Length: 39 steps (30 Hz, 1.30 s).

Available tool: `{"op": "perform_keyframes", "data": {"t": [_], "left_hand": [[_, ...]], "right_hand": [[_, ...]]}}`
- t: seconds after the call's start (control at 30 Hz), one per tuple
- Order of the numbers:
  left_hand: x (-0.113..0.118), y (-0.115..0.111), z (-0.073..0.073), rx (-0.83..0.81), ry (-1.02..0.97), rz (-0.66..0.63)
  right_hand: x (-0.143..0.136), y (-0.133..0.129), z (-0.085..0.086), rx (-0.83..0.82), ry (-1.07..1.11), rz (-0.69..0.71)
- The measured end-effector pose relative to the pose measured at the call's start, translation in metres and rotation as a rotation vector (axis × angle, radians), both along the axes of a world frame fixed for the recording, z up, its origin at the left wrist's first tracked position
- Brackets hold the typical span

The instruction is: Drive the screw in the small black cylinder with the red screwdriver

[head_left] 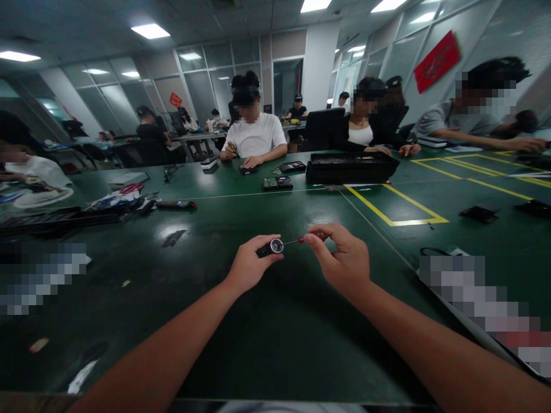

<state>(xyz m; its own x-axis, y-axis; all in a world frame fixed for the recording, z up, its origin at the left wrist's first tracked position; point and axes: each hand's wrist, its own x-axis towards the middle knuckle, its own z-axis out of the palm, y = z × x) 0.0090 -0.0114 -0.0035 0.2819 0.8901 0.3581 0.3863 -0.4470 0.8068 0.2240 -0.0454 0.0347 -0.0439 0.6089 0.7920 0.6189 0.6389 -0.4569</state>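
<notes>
Above dark green table (215,344), left hand (251,261) is pinching black silver-rimmed cylinder (272,248), seemingly for steadying; right hand (346,255) is pinching thin reddish-handled tool (301,240), probably for guiding it finely.

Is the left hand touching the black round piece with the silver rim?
Touching. The head view shows the left hand gripping the black round piece between its digits, which hold it out over the table.
</notes>
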Motion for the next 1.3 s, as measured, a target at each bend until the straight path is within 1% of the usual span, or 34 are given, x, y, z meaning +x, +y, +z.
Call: {"op": "perform_keyframes", "data": {"t": [0.2,0.4,0.63,0.8,0.93,1.03,1.17,1.3], "left_hand": [[-0.0005,0.0013,-0.001,0.007,-0.024,0.019],[0.0011,0.0003,0.002,0.001,-0.041,0.028],[0.0,-0.0008,0.0018,0.004,-0.058,0.0],[-0.0005,0.0001,-0.0003,0.006,-0.061,-0.006],[-0.0003,0.0014,-0.0026,-0.039,-0.061,-0.008],[-0.0003,0.0022,-0.0031,-0.047,-0.058,-0.011],[-0.0003,0.0028,-0.0005,-0.048,-0.02,0.022],[0.0009,0.0014,0.0017,-0.068,-0.009,0.058]], "right_hand": [[-0.0007,-0.0041,0.0009,0.025,-0.003,0.103],[-0.0019,-0.0072,0.0042,0.044,-0.02,0.156],[-0.0025,-0.0081,0.0043,0.071,-0.015,0.155],[-0.0011,-0.0074,0.0037,0.063,-0.024,0.119],[-0.0011,-0.0072,0.0028,0.038,-0.013,0.102],[-0.0014,-0.0065,0.0001,-0.016,0.001,0.106],[-0.0023,-0.0043,-0.0028,-0.063,-0.009,0.159],[-0.0049,-0.0031,-0.001,-0.085,-0.042,0.119]]}}
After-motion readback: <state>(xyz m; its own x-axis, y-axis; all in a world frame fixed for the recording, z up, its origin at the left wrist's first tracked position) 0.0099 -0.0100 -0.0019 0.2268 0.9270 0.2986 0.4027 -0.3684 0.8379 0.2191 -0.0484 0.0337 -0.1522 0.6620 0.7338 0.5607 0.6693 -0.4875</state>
